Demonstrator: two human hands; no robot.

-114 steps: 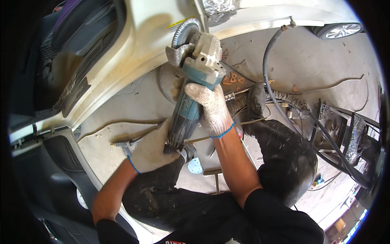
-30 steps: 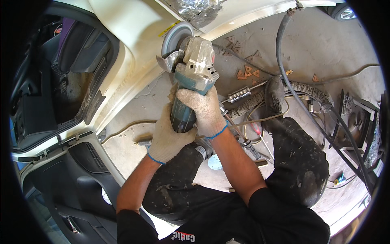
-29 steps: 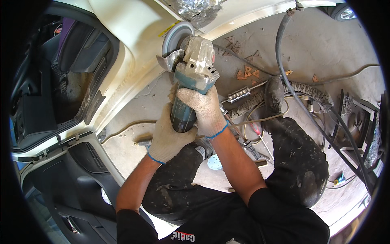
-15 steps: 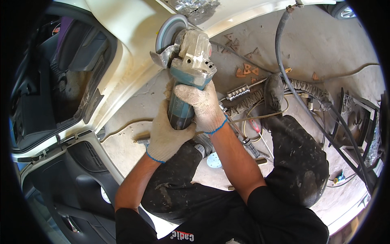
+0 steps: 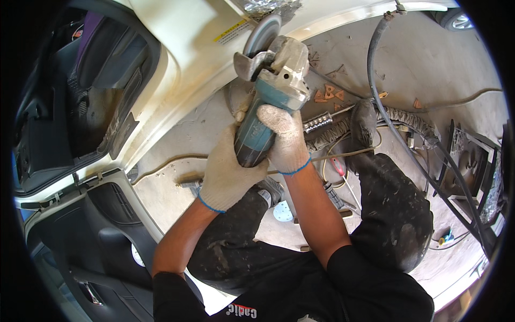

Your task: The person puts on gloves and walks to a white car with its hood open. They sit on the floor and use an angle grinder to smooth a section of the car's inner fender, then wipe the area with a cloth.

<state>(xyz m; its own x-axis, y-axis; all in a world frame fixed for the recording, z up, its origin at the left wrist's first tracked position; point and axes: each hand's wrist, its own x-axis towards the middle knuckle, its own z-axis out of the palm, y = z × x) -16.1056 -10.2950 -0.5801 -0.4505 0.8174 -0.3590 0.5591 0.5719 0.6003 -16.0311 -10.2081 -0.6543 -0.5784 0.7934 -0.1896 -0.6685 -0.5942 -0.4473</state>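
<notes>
Between both gloved hands I hold a teal and grey angle grinder [image 5: 258, 129], its head tilted up toward the car's cream bodywork. My left hand [image 5: 228, 166] is wrapped round the rear of the grinder's body. Closer to the head, my right hand [image 5: 284, 137] grips it with the thumb across the top. A grey disc [image 5: 263, 35] and a curved metal guard [image 5: 249, 65] sit at the grinder's upper left. The disc overlaps the cream car panel [image 5: 198, 27] near a bare, shiny metal patch [image 5: 271, 6]; whether they touch I cannot tell.
An open car door [image 5: 115, 241] stands at the lower left, below the dark cabin. A thick black hose [image 5: 370, 59] curves down the right side. On the floor lie orange triangular sanding sheets [image 5: 330, 93], a slide hammer [image 5: 317, 122], a red-handled screwdriver [image 5: 338, 167] and a light-blue perforated disc [image 5: 282, 211].
Both hands have carried the grinder to the right and slightly up, tilting its head further right. A yellow label on the car panel has come into view beside the disc.
</notes>
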